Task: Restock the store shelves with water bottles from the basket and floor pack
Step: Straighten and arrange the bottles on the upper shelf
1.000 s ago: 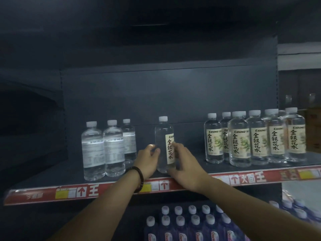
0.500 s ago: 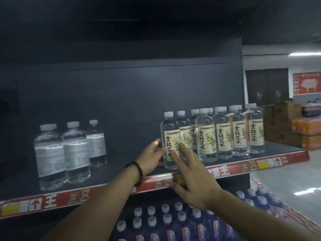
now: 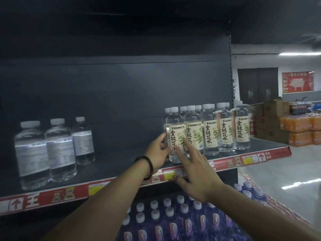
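A clear water bottle [image 3: 174, 134] with a cream label and white cap stands on the dark shelf [image 3: 121, 157], at the left end of a row of like bottles [image 3: 225, 131]. It touches its neighbour in that row. My left hand [image 3: 156, 152], with a dark bracelet on the wrist, grips the bottle's left side low down. My right hand [image 3: 196, 173] lies in front of it with fingers straight. Its fingertips touch the bottle's label, and its thumb is by the red price strip [image 3: 243, 159].
Three clear bottles with grey labels [image 3: 59, 150] stand at the shelf's left end, with bare shelf between them and the row. Wrapped packs of blue-labelled bottles [image 3: 173, 220] sit below. Cardboard boxes [image 3: 271, 119] and orange drink packs [image 3: 298, 129] stand across the aisle on the right.
Both hands slid the bottle right along the shelf, from the bare middle until it met the labelled row. The view swung right with it.
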### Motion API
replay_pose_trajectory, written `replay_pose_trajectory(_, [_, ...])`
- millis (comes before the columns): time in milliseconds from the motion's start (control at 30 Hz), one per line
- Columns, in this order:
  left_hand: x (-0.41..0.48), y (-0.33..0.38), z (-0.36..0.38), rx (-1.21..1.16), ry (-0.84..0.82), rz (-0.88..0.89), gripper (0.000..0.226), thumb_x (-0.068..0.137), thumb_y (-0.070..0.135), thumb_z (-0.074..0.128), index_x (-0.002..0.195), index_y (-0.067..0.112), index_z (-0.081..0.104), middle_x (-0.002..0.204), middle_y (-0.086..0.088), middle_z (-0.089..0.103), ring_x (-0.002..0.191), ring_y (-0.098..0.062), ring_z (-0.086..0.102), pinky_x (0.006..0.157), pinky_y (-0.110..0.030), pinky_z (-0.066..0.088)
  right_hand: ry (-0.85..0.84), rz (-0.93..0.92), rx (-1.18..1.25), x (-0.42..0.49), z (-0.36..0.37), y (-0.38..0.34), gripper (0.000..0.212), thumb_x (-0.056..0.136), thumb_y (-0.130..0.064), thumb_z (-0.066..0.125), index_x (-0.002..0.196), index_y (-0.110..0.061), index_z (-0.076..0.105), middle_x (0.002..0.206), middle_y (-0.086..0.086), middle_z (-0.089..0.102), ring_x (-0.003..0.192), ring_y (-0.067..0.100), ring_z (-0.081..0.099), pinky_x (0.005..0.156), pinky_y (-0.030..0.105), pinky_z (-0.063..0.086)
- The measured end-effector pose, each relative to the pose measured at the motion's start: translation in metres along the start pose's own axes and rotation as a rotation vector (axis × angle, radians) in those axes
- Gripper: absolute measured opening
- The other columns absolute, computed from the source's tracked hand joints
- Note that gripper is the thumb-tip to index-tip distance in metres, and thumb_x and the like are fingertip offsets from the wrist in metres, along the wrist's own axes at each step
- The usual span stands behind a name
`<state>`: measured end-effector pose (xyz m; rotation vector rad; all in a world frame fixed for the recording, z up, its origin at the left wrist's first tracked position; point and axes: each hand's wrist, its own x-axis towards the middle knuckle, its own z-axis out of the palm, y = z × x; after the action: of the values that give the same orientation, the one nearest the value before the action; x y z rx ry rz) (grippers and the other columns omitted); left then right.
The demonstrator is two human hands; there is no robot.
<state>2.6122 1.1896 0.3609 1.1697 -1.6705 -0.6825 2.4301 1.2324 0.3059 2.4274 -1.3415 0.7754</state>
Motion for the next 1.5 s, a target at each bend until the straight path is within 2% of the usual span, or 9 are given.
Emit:
replay_pose_trajectory(200, [0.005,0.0,0.004,0.039,0.039,-0.04,0.066,0.103,0.012,0.061,0.159,0.036,0.036,0.107,0.002,0.078,0.103,-0.027,0.076,0.091,-0.056,0.062,-0.05,0.04,0.009,0.001,-0.001,-0.004,0.095,0.098,-0.067,0.041,0.169,-0.025,-0.007,0.171,0.003,-0.034,0.163,0.032,-0.011,0.132,0.052,0.008])
replay_pose_trajectory(300, [-0.002,0.005,0.002,0.161,0.075,0.009,0.063,0.103,0.014,0.063,0.159,0.031,0.038,0.104,0.008,0.074,0.093,-0.013,0.073,0.079,-0.032,0.061,-0.026,0.069,0.012,-0.002,-0.004,-0.012,0.085,0.101,-0.06,0.042,0.169,-0.024,0.005,0.175,0.007,-0.016,0.163,0.031,-0.003,0.131,0.049,0.008])
replay_pose_trajectory(400, [-0.017,0.007,-0.01,0.297,0.167,0.044,0.048,0.101,0.014,0.065,0.146,0.024,0.052,0.106,0.012,0.066,0.092,-0.003,0.063,0.074,-0.015,0.047,0.076,0.072,0.068,0.0,-0.006,-0.023,0.067,0.096,-0.047,0.049,0.157,-0.024,0.034,0.16,0.006,0.024,0.149,0.028,0.029,0.125,0.047,0.032])
replay_pose_trajectory(667, [-0.092,-0.017,-0.111,0.548,0.497,0.241,0.033,0.093,0.001,0.064,0.111,0.028,0.066,0.111,0.009,0.061,0.097,-0.006,0.064,0.094,-0.026,0.054,0.072,-0.007,0.395,0.04,0.005,-0.101,0.039,0.099,-0.031,0.059,0.136,-0.023,0.054,0.134,-0.004,0.046,0.125,0.019,0.051,0.109,0.037,0.046])
replay_pose_trajectory(833, [-0.146,-0.033,-0.183,0.625,0.752,0.184,0.039,0.09,0.001,0.063,0.118,0.027,0.059,0.123,0.004,0.052,0.117,-0.022,0.053,0.101,-0.036,0.05,-0.004,0.018,0.623,0.079,0.017,-0.172,0.036,0.099,-0.023,0.065,0.135,-0.018,0.059,0.131,0.0,0.056,0.122,0.018,0.057,0.102,0.022,0.041])
replay_pose_trajectory(1000, [-0.172,-0.044,-0.227,0.586,0.785,0.025,0.053,0.092,0.003,0.061,0.14,0.024,0.05,0.14,-0.002,0.044,0.123,-0.025,0.055,0.107,-0.039,0.051,-0.141,0.129,0.892,0.112,0.025,-0.239,0.033,0.102,-0.009,0.06,0.134,-0.016,0.056,0.125,-0.003,0.063,0.115,0.019,0.062,0.089,0.024,0.051])
replay_pose_trajectory(1233, [-0.18,-0.047,-0.236,0.451,0.735,-0.086,0.066,0.096,0.002,0.059,0.155,0.024,0.039,0.147,-0.007,0.054,0.123,-0.026,0.061,0.101,-0.039,0.056,-0.301,0.186,1.093,0.15,0.037,-0.293,0.071,0.091,-0.006,0.057,0.158,-0.012,0.034,0.146,0.009,0.055,0.116,0.022,0.064,0.096,0.042,0.06])
replay_pose_trajectory(1400, [-0.182,-0.053,-0.23,0.388,0.713,-0.108,0.07,0.096,0.0,0.058,0.158,0.025,0.037,0.156,-0.006,0.049,0.126,-0.022,0.06,0.103,-0.041,0.055,-0.32,0.245,1.134,0.146,0.02,-0.312,0.072,0.099,0.005,0.045,0.164,-0.003,0.017,0.148,0.019,0.045,0.129,0.029,0.052,0.105,0.039,0.048])
replay_pose_trajectory(1500, [-0.183,-0.052,-0.23,0.312,0.695,-0.133,0.068,0.095,-0.003,0.059,0.155,0.026,0.043,0.152,-0.003,0.053,0.122,-0.015,0.062,0.091,-0.023,0.055,-0.298,0.282,1.165,0.149,0.027,-0.309,0.077,0.095,0.003,0.049,0.166,-0.005,0.02,0.161,0.015,0.039,0.13,0.025,0.047,0.103,0.035,0.044])
